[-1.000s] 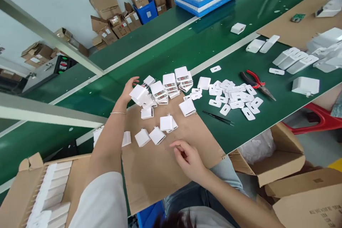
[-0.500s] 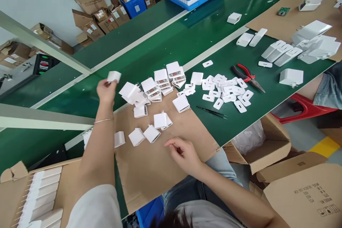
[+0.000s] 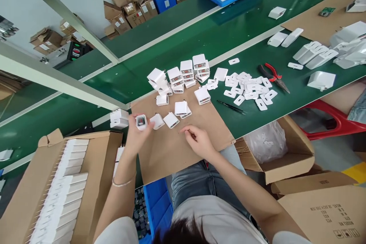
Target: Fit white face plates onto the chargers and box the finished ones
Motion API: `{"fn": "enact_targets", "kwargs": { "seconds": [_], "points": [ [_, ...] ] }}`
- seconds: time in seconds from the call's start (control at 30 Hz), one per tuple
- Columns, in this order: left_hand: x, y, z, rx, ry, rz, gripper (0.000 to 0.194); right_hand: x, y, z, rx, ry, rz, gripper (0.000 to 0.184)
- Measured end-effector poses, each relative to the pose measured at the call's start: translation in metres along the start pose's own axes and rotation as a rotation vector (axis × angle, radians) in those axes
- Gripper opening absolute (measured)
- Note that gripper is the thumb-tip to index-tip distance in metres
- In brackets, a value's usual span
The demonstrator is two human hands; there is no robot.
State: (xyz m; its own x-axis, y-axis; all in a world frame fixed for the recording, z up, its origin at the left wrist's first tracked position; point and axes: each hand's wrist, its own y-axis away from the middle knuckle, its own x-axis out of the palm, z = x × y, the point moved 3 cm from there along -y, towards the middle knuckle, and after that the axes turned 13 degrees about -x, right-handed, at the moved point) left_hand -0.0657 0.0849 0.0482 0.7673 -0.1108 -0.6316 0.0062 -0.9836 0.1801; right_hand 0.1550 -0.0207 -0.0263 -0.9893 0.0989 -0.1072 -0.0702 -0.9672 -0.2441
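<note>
1. Housing [image 3: 141, 122] over left edge of cardboard sheet [image 3: 168, 160], open end facing up; could drop if pinched too lightly.
2. Could bump loose housings [image 3: 171, 120] just to the right if swung that way.
3. In left hand [image 3: 136, 136], pinched between thumb and fingers, spread only to its sides.
4. Around right hand [image 3: 199, 143], nothing visibly grasped; half-curled; cannot tell whether pressed together.

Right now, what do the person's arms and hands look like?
The left hand and right hand are bare, with five-fingered human shapes. A thin, pale bracelet circles the left forearm. Both arms have short, whitish sleeves.
</note>
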Motion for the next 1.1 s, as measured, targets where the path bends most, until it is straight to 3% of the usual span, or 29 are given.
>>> {"fn": "enact_targets", "kwargs": {
  "seconds": [0.13,0.27,0.33,0.47,0.6,0.67,0.83,1.1],
  "points": [
    [0.031,0.052,0.011,0.170,-0.449,0.072,0.040,0.000,0.001,-0.001,-0.021,0.024,-0.004,0.024],
    [0.058,0.073,0.019,0.372,-0.488,0.079,0.054,-0.001,0.001,0.000,-0.045,0.032,-0.005,0.024],
    [0.056,0.066,0.017,0.407,-0.427,0.041,0.055,-0.001,0.002,-0.001,-0.052,0.039,0.002,0.025],
    [0.028,0.025,0.008,0.336,-0.476,-0.156,0.048,0.000,0.002,-0.002,-0.054,0.040,0.003,0.025],
    [0.018,-0.014,0.006,0.273,-0.596,0.057,0.057,0.000,0.003,-0.002,-0.042,0.049,-0.005,0.025],
    [0.019,-0.023,0.008,0.275,-0.595,0.100,0.054,0.000,0.002,-0.001,-0.039,0.051,-0.006,0.025],
    [0.023,-0.026,0.012,0.334,-0.572,0.015,0.043,0.000,0.001,-0.001,-0.051,0.051,-0.007,0.025],
    [0.020,-0.034,0.015,0.371,-0.546,0.001,0.044,-0.001,0.002,0.001,-0.043,0.055,0.004,0.024]
  ]
}}
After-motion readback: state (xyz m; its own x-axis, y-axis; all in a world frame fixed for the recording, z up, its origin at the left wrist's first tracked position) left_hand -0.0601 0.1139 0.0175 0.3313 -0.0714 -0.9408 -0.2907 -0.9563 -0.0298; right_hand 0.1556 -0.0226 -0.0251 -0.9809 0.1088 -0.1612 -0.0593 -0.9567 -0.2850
